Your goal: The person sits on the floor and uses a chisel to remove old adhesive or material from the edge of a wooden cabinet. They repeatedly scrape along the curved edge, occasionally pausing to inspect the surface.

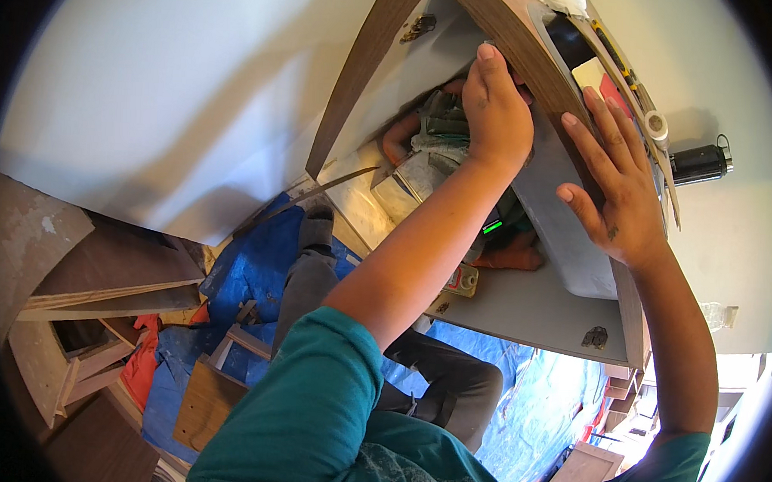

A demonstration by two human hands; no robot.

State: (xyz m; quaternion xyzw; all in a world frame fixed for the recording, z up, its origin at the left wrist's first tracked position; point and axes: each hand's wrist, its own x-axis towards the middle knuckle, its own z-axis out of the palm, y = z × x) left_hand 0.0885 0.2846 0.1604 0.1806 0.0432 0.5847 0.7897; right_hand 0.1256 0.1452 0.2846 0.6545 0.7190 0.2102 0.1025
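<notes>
A grey cabinet with brown wood trim stands open in front of me. My left hand is raised to the inner side of the upper trim, thumb pointing up and fingers curled. What lies inside its grip is hidden. My right hand rests with fingers stretched against the outer trim and the panel beside it. Behind my left forearm, the cabinet holds a jumble of bags and cloth, an orange bundle and a small green light.
Metal hinges sit on the cabinet's edges. On the ledge at right are a tape roll and a black bottle. Blue tarp covers the floor around my legs. Wooden pieces and an open wooden frame lie at left.
</notes>
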